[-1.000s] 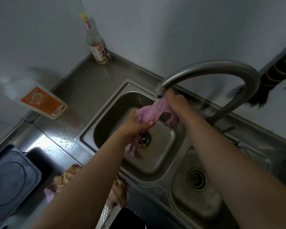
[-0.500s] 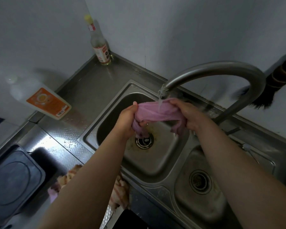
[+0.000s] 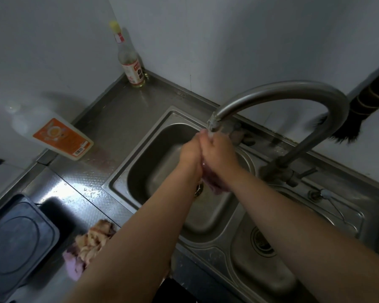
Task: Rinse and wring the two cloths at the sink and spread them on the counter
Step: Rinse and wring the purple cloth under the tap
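My left hand (image 3: 192,153) and my right hand (image 3: 219,157) are pressed together over the left sink basin (image 3: 153,158), right under the running tap spout (image 3: 214,122). Both are closed around the pink cloth (image 3: 213,185); only a small bunch of it shows below my palms. Water falls onto my fingers. A second cloth (image 3: 92,239), pinkish with a beige pattern, lies crumpled on the steel counter (image 3: 79,184) at the front left, partly hidden by my left forearm.
A tall curved faucet (image 3: 304,90) arches over the sink, its lever base (image 3: 293,176) at the right. A second basin (image 3: 260,254) lies to the right. A white detergent bottle (image 3: 61,138) and a glass bottle (image 3: 131,64) stand by the wall. A black appliance (image 3: 15,243) sits at the left.
The cloth was stretched between my two hands under the tap; now my hands have come together and bunched it up, hiding most of it.
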### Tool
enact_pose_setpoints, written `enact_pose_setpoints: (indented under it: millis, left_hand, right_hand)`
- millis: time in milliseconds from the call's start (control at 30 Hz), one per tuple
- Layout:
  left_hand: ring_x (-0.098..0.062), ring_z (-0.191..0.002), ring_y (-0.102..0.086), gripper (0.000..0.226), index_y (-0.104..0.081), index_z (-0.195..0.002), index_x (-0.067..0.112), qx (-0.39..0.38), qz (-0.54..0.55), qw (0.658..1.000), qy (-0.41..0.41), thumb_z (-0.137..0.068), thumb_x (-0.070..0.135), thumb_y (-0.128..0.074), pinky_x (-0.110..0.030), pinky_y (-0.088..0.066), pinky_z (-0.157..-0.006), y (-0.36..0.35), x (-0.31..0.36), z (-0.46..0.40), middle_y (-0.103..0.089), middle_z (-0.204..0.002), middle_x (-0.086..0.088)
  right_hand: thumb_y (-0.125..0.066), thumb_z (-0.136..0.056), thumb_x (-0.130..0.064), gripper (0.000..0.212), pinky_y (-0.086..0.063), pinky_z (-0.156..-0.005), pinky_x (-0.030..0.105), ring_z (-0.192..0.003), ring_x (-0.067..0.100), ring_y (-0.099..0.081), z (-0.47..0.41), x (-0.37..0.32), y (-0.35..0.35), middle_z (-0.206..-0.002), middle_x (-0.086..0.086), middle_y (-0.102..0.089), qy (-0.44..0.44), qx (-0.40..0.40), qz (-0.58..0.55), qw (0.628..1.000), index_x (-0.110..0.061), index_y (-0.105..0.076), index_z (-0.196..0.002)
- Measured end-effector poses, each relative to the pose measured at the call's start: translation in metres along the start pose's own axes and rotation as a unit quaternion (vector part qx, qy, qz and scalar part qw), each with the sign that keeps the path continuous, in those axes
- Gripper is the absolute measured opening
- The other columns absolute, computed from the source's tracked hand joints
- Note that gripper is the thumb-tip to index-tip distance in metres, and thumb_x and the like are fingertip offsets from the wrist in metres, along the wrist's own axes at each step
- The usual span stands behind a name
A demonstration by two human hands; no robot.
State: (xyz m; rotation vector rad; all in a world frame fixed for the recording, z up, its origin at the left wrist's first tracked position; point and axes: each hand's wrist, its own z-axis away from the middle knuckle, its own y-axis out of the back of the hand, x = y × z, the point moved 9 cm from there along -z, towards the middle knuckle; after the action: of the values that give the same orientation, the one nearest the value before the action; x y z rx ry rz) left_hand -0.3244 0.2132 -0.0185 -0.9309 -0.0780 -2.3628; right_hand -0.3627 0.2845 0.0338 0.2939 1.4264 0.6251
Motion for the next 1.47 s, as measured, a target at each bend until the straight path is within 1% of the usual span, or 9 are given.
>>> enact_pose_setpoints:
  millis: [234,334,401,568,701,901,1068,1169,1469]
  left_hand:
    - [-0.011,-0.034,-0.044,0.037,-0.045,-0.062,0.016,-0.019,-0.053,0.998,0.005,-0.099,0.021,-0.045,-0.015,-0.036,-0.037,-0.009,-0.004,0.004,-0.044,-0.045,0.002]
    - [-0.017,-0.06,-0.052,0.029,-0.045,-0.069,0.017,-0.032,-0.089,0.995,-0.013,-0.097,0.014,-0.042,-0.026,-0.046,-0.065,-0.004,0.002,-0.006,-0.046,-0.064,0.0]
    - [-0.02,-0.06,-0.055,0.031,-0.052,-0.07,0.015,-0.051,-0.104,0.993,-0.003,-0.099,0.023,-0.044,-0.024,-0.047,-0.06,-0.003,0.001,0.003,-0.051,-0.061,-0.003]
    - [-0.033,-0.105,-0.065,0.06,-0.06,-0.119,-0.005,-0.179,-0.021,0.984,-0.006,-0.097,0.049,-0.044,-0.043,-0.051,-0.096,0.007,0.003,0.003,-0.064,-0.117,-0.025]
    - [-0.027,-0.098,-0.065,0.046,-0.049,-0.131,-0.006,-0.263,-0.02,0.965,0.003,-0.094,0.022,-0.054,-0.035,-0.056,-0.086,0.027,0.005,-0.006,-0.063,-0.112,-0.022]
    - [-0.031,-0.099,-0.065,0.031,-0.058,-0.122,0.001,-0.115,-0.096,0.989,-0.002,-0.097,0.019,-0.052,-0.033,-0.06,-0.069,0.053,-0.002,-0.013,-0.062,-0.117,-0.022]
    - [-0.018,-0.054,-0.057,0.031,-0.065,-0.093,-0.003,0.008,-0.007,1.0,0.019,-0.098,0.024,-0.052,-0.025,-0.048,-0.053,0.049,-0.008,-0.017,-0.061,-0.066,-0.012]
    - [-0.021,-0.031,-0.045,0.053,-0.05,-0.062,0.004,-0.001,-0.043,0.999,0.029,-0.103,0.037,-0.039,-0.02,-0.039,-0.034,0.02,-0.015,-0.003,-0.043,-0.038,-0.007]
    - [-0.014,-0.04,-0.047,0.037,-0.052,-0.067,0.01,-0.02,0.031,0.999,0.02,-0.1,0.026,-0.046,-0.02,-0.04,-0.042,0.004,-0.01,0.002,-0.048,-0.051,-0.005]
  right_hand:
    - [-0.044,-0.096,-0.019,0.037,-0.049,-0.063,0.04,-0.066,0.033,-0.057,-0.012,0.009,0.017,-0.067,0.019,-0.059,-0.035,0.046,-0.038,0.998,-0.014,-0.051,-0.06]
    - [-0.042,-0.098,-0.026,0.037,-0.041,-0.051,0.025,-0.057,0.017,-0.057,0.011,-0.001,-0.007,-0.059,0.002,-0.056,-0.023,-0.002,-0.019,1.0,-0.017,-0.05,-0.063]
    - [-0.041,-0.098,-0.027,0.039,-0.038,-0.05,0.025,-0.055,0.018,-0.055,0.01,0.003,-0.004,-0.056,0.0,-0.052,-0.032,0.0,-0.011,0.999,-0.019,-0.048,-0.061]
    - [-0.051,-0.096,-0.042,0.032,-0.038,-0.056,0.022,-0.067,0.01,-0.057,-0.013,0.038,0.019,-0.072,-0.004,-0.06,-0.143,-0.054,-0.133,0.979,-0.021,-0.06,-0.073]
    - [-0.064,-0.086,-0.047,0.034,-0.055,-0.079,0.031,-0.089,0.018,-0.069,-0.011,0.064,0.009,-0.103,0.006,-0.071,-0.189,-0.212,-0.151,0.947,-0.016,-0.071,-0.098]
    - [-0.054,-0.09,-0.054,0.054,-0.057,-0.069,0.031,-0.092,0.026,-0.071,-0.022,0.078,0.034,-0.108,0.012,-0.07,-0.267,-0.03,-0.411,0.871,-0.009,-0.062,-0.118]
    - [-0.045,-0.098,-0.032,0.033,-0.043,-0.056,0.016,-0.075,0.014,-0.057,-0.006,0.019,0.022,-0.086,0.002,-0.063,-0.112,-0.038,-0.131,0.984,-0.007,-0.065,-0.095]
    - [-0.04,-0.1,-0.038,0.043,-0.045,-0.054,0.025,-0.061,0.019,-0.06,0.014,-0.007,-0.005,-0.067,0.005,-0.063,-0.002,-0.047,0.026,0.999,-0.012,-0.06,-0.073]
    - [-0.039,-0.101,-0.026,0.04,-0.038,-0.055,0.03,-0.061,0.021,-0.058,0.008,-0.014,0.004,-0.062,0.008,-0.056,0.002,0.012,0.034,0.999,-0.006,-0.062,-0.074]
